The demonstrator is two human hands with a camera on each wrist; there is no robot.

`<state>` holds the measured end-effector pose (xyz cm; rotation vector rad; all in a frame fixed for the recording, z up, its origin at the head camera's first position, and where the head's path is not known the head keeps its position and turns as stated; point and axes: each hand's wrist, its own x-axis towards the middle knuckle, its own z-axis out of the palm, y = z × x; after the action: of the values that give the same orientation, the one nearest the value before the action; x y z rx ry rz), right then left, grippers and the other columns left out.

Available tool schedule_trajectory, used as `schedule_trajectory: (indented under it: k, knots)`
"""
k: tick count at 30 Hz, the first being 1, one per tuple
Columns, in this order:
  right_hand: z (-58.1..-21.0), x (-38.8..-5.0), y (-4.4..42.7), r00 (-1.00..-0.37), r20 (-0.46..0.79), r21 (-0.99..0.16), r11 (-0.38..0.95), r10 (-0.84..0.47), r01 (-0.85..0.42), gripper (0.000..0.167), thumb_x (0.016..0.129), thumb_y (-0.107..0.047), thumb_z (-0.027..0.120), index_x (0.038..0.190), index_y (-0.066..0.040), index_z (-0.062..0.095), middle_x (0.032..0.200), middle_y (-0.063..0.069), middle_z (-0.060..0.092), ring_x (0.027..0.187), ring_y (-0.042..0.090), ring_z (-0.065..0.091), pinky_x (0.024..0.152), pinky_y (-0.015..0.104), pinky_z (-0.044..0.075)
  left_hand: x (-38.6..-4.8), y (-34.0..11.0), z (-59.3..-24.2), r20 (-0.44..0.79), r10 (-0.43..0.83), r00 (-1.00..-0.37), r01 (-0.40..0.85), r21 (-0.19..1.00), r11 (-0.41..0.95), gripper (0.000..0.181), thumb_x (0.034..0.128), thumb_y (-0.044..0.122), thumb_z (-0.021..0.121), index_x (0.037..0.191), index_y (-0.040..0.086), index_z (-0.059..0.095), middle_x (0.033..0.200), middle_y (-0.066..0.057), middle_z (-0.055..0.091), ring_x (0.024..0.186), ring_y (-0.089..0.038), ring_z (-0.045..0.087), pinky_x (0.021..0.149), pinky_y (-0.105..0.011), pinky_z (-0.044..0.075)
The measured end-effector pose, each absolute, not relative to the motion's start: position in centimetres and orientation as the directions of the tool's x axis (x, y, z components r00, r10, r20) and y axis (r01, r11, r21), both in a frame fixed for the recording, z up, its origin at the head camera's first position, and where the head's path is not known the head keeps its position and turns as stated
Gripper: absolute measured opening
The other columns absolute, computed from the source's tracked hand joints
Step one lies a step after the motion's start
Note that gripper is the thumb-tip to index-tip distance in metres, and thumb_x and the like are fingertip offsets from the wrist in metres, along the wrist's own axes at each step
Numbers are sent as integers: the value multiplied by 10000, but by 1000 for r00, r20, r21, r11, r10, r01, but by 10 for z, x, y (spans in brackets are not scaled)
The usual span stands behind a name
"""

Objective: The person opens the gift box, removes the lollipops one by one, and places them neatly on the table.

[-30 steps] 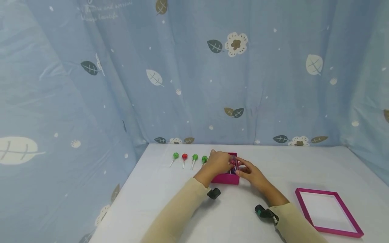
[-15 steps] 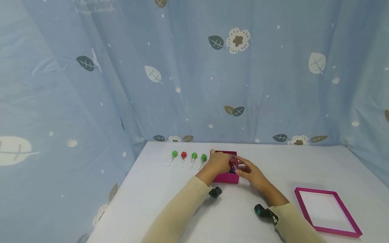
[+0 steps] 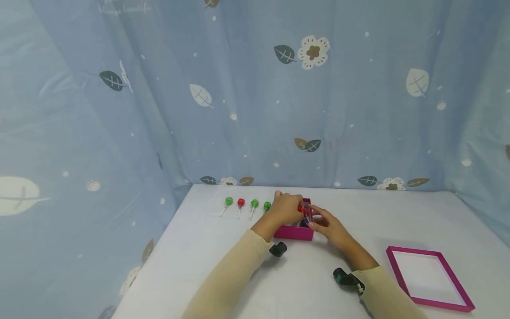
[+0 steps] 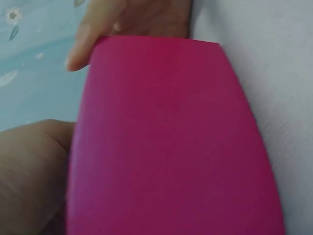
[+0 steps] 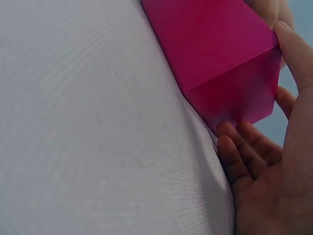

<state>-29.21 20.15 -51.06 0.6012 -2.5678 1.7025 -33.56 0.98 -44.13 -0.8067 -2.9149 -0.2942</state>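
Observation:
The left hand (image 3: 284, 210) reaches over the pink box (image 3: 295, 233), its curled fingers down inside. A red lollipop (image 3: 302, 209) lies at those fingertips and appears pinched, though the hand covers part of it. A dark purple lollipop (image 3: 304, 222) sits below it in the box. The right hand (image 3: 330, 227) holds the box's right side. In the right wrist view, the thumb (image 5: 293, 51) is on the top corner and other fingers (image 5: 239, 147) touch the side wall. The box's outer wall (image 4: 171, 137) fills most of the left wrist view.
Left of the box lie a green lollipop (image 3: 229, 201), a red one (image 3: 241, 203), another green one (image 3: 254, 204) and a partly covered green one (image 3: 267, 206), in a row. A pink-framed lid (image 3: 431, 278) rests at the right. A blue patterned curtain (image 3: 255, 110) hangs behind.
The left hand has shifted slightly up and left within the last half second, and the red lollipop at its fingertips has shifted too. The right hand stays at the box's side.

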Motion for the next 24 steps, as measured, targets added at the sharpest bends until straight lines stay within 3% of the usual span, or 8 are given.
schedule_trajectory:
  k: [8,15,24]
  knots:
    - [-504,-289,198,-928,202,-887,343,-314,-310,604,952,-168,634,1494,-97,380,1317,230,465,1017,328,581,825,430,475,-337,0,-436,233,503,-832,548,213,809,258,841,369,736,1018,206,644,772,175,613,744,-55,553,837,-380,302]
    - [-512,-296,201,-932,202,-882,358,-302,-307,590,949,-200,644,1488,-181,405,1310,174,478,991,265,585,826,395,479,-332,-7,-432,320,478,-818,564,287,774,246,880,352,675,1064,191,651,896,115,683,838,-70,588,854,-386,306]
    - [-511,-292,201,-935,208,-888,345,-287,-304,599,934,-238,663,1476,-160,420,1321,180,481,1023,283,581,840,399,480,-320,-16,-425,366,436,-822,556,351,753,283,893,358,677,1124,195,652,954,109,685,937,-93,603,904,-394,304]
